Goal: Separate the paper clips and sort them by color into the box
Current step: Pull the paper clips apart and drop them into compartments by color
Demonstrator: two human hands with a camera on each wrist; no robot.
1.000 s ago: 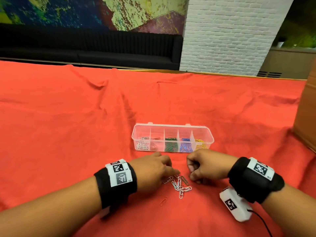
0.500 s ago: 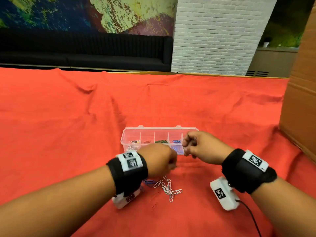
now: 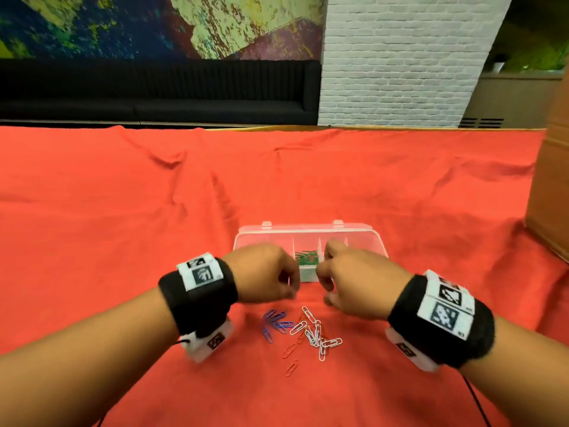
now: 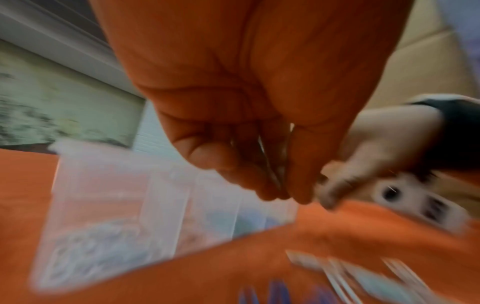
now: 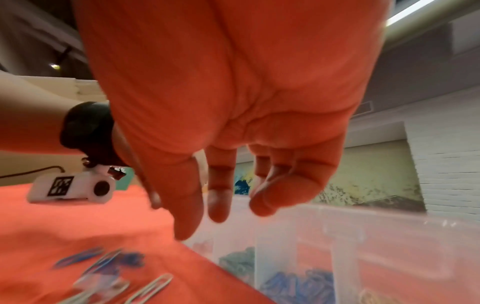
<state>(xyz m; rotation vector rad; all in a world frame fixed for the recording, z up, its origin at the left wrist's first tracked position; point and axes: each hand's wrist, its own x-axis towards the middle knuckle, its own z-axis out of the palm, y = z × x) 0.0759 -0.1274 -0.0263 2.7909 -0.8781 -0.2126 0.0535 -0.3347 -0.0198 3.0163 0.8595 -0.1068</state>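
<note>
A clear compartment box (image 3: 308, 232) stands on the red cloth; green clips (image 3: 304, 257) show in its middle cell, and blue clips (image 5: 298, 281) and green ones lie in it in the right wrist view. Loose blue clips (image 3: 275, 322), white clips (image 3: 314, 332) and red clips (image 3: 291, 349) lie on the cloth before it. My left hand (image 3: 286, 282) hovers above them with curled fingers pinching a thin pale paper clip (image 4: 271, 164). My right hand (image 3: 326, 282) hangs close beside it, fingers (image 5: 218, 201) loosely curled with nothing seen in them.
A brown cardboard box (image 3: 551, 195) stands at the table's right edge. The red cloth (image 3: 123, 226) is wrinkled and spreads wide to the left and behind the box. A black sofa (image 3: 154, 87) and a white brick pillar (image 3: 400, 57) stand beyond the table.
Both hands have lifted off the clip pile and now meet in the air just in front of the box. The blue clips under the left hand have come into view.
</note>
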